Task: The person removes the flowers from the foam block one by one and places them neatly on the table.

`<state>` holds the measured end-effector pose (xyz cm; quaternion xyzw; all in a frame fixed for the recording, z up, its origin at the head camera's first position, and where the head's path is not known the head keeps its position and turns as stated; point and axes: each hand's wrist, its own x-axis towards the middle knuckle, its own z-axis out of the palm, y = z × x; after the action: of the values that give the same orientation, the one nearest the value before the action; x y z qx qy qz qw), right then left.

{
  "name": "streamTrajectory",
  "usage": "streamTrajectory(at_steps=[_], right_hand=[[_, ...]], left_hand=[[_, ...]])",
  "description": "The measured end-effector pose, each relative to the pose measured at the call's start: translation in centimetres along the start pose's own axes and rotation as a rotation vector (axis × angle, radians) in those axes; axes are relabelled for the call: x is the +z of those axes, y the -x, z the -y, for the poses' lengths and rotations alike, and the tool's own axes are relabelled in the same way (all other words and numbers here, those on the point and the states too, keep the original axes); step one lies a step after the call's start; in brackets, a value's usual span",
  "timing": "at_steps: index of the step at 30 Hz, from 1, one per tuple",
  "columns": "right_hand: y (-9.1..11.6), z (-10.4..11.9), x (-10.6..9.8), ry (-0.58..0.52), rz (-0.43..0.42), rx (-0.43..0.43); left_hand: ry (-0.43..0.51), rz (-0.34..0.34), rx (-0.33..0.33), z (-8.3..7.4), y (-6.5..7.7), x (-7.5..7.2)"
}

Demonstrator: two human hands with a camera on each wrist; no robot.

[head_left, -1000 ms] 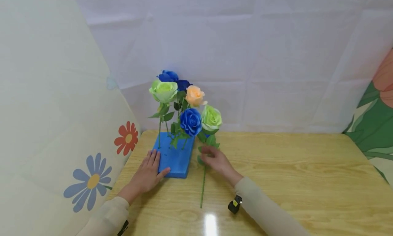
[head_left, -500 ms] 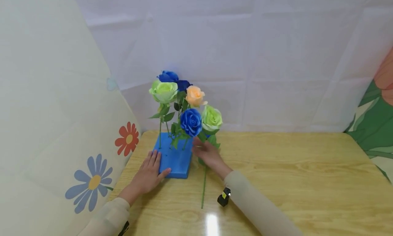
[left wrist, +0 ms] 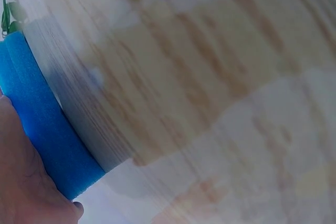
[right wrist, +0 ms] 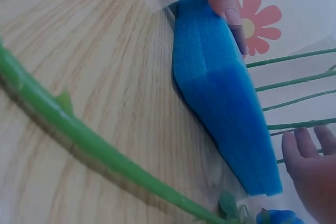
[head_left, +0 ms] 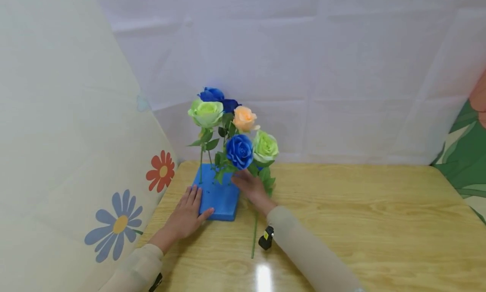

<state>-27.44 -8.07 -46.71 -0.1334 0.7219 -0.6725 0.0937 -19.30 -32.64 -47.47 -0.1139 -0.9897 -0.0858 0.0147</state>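
– Left hand (head_left: 184, 216) first, what did you have?

– I had it lying on the blue foam block (head_left: 222, 205), fingers straight along the left edge, thumb spread close to the near one, wrapped round nothing!

– And the right hand (head_left: 251, 188)?

– Over on the block's right side, just below the front blue rose (head_left: 239, 152)! My right wrist view put its fingertips by the green stems (right wrist: 294, 81), but whether they pinched one, I could not tell. The two hands were well apart, with the block between them.

– Who stood in the block?

– A pale green rose (head_left: 206, 113) rose tall at the left, two blue blooms (head_left: 211, 94) sat behind it, and a peach rose (head_left: 244, 118) showed between those and the front blue one. Another green rose (head_left: 265, 146) leaned out to the right; where its stem ended, I could not make out.

– Anything on the table (head_left: 360, 207)?

– Yes, a loose stem (head_left: 254, 237), right of the block, its bare end toward the person! A white cloth (head_left: 341, 72) hung behind it all
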Motion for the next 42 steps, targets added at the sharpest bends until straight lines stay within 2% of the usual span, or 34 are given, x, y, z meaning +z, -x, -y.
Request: streamTrajectory(at_steps=[10, 18, 24, 29, 37, 42], right_hand=[[-0.7, 0.1, 1.1, -0.039, -0.117, -0.019], [-1.1, -0.1, 1.6, -0.18, -0.177, 0.004], [-1.3, -0.1, 1.6, -0.312, -0.174, 0.005], [-1.4, 0.2, 1.2, -0.397, -0.171, -0.051], [-0.7, 1.3, 0.0, -0.344, -0.121, -0.178], [0.1, 1.2, -0.7, -0.365, -0.124, -0.189]], left_hand=[[-0.006, -0.004, -0.002, -0.2, -0.1, -0.1], [-0.006, 0.002, -0.006, -0.3, -0.3, -0.2], [-0.004, 0.0, 0.001, -0.3, -0.4, -0.3], [-0.004, -0.002, 0.012, -0.1, -0.4, -0.1], [-0.002, -0.003, 0.009, 0.1, -0.5, 0.0], [-0.006, 0.001, 0.002, 0.1, -0.2, 0.0]])
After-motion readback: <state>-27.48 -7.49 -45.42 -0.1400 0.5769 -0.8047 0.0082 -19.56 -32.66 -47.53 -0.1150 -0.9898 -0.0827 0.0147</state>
